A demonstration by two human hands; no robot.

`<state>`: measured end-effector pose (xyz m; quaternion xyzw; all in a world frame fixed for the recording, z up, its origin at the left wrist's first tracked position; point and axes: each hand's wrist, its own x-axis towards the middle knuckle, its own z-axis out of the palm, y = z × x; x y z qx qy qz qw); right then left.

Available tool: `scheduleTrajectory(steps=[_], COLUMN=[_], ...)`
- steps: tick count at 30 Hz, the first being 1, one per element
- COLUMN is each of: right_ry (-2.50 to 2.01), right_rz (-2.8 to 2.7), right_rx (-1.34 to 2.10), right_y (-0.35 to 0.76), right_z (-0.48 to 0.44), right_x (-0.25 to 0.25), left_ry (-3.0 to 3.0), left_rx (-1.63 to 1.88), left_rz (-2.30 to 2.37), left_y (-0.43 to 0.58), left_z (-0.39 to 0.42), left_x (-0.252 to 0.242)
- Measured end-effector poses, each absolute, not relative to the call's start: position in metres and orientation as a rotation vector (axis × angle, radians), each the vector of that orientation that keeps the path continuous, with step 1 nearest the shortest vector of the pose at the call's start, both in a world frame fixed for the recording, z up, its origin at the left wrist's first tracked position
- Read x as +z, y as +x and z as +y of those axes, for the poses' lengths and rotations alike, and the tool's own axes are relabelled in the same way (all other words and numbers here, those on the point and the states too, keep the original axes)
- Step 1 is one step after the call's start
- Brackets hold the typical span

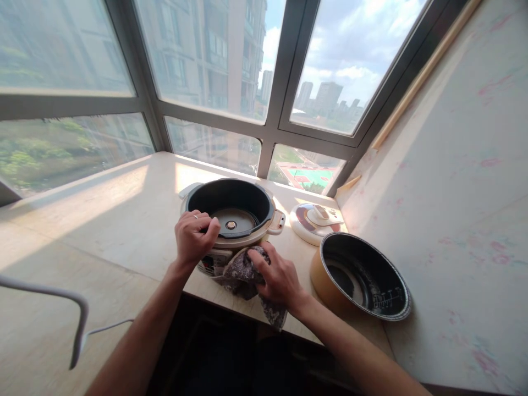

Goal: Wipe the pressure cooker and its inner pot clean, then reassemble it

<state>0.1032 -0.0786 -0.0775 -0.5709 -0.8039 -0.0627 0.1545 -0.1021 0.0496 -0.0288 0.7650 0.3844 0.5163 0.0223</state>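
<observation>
An electric pressure cooker (264, 240) stands lidless on the sill, its dark inside and round centre sensor showing. My left hand (194, 236) is closed over its near left rim, with a ring on one finger. With my right hand (278, 273) I hold a grey patterned cloth (243, 269) against the cooker's outer front side, near the control panel (215, 263). Part of the cloth hangs down past the sill's front edge. The fingertips of my left hand are partly hidden.
Right of the cooker, the inner pot (319, 275) lies tilted, its dark inside facing me. Behind it rests the white and brown lid (312, 234). A grey cord (53, 291) crosses the left surface. Windows (206, 60) and a flowered wall (466, 192) enclose the sill.
</observation>
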Motion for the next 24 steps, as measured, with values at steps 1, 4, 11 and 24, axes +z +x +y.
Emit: scheduleTrajectory(steps=[1, 4, 11, 24], right_ry=[-1.698, -1.906, -2.015, -1.714], right_rz=[-2.221, -1.882, -1.402, -0.919], right_rx=[-0.172, -0.14, 0.189, 0.173], right_y=[0.107, 0.12, 0.138, 0.077], right_z=[-0.076, -0.065, -0.035, -0.041], right_x=[-0.082, -0.094, -0.109, -0.131], left_ry=[2.355, 2.307, 2.293, 2.32], left_rx=[1.592, 1.587, 1.563, 1.459], left_rz=[1.174, 1.134, 1.05, 1.004], left_y=[-0.103, -0.107, -0.11, -0.113], left_z=[0.051, 0.056, 0.062, 0.084], left_x=[-0.029, -0.03, -0.026, -0.025])
